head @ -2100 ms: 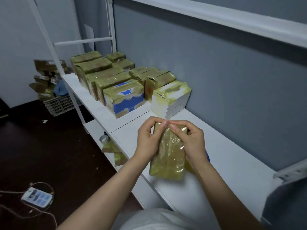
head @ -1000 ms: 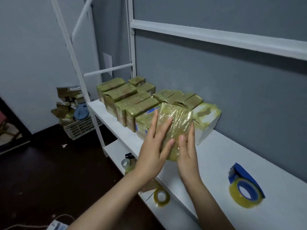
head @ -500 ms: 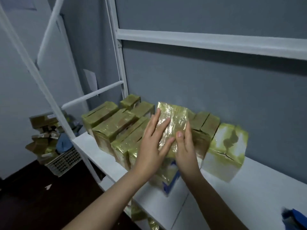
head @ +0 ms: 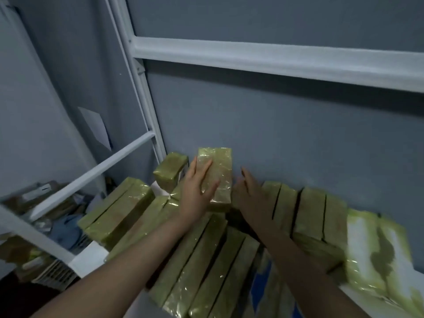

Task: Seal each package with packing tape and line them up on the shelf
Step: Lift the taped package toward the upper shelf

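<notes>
A taped yellow-green package (head: 219, 171) lies on top of the back row of sealed packages, close to the grey wall. My left hand (head: 197, 191) rests flat on its left side with straight fingers. My right hand (head: 249, 191) hovers just right of it with fingers spread, apart from the package. Rows of sealed packages (head: 202, 260) fill the white shelf (head: 91, 255) below my arms. A white box wrapped in tape (head: 376, 253) stands at the right end.
A small taped package (head: 169, 172) stands in the back left corner. White shelf posts (head: 137, 92) and a crossbar (head: 275, 58) frame the wall. A basket with cardboard boxes (head: 46, 267) sits on the floor at left.
Both hands carried the package further back and set it on the rear row by the wall. My right hand has come off it. The view has moved closer and tilted.
</notes>
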